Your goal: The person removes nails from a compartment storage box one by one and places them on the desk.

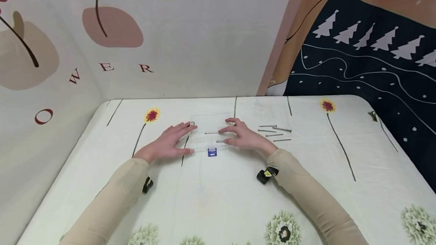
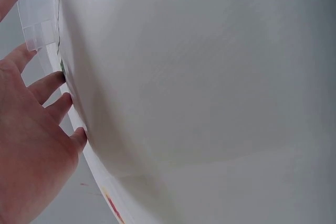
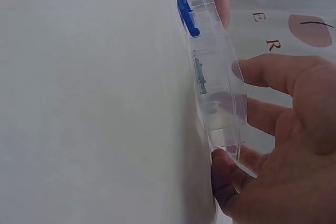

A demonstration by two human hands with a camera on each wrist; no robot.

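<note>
A clear plastic box (image 1: pixel 201 140) lies on the table, with a blue latch (image 1: pixel 212 152) at its front edge. Inside it show a thin metal nail or screw (image 1: pixel 210 132) and another (image 1: pixel 220 141), partly hidden by fingers. My left hand (image 1: pixel 168 141) spreads along the left side, fingertips and thumb touching the box. Over the right side reaches my right hand (image 1: pixel 244 136), fingers loosely bent at the box. In the right wrist view, its thumb and fingers (image 3: pixel 268 72) stand apart around the clear wall. Whether the lid is fully down I cannot tell.
Several loose nails or screws (image 1: pixel 282 129) lie on the flowered tablecloth (image 1: pixel 218 199), right of my right hand. A pale printed cloth (image 1: pixel 190 48) hangs behind the table, and a dark cloth with white trees (image 1: pixel 361 56) hangs at the right.
</note>
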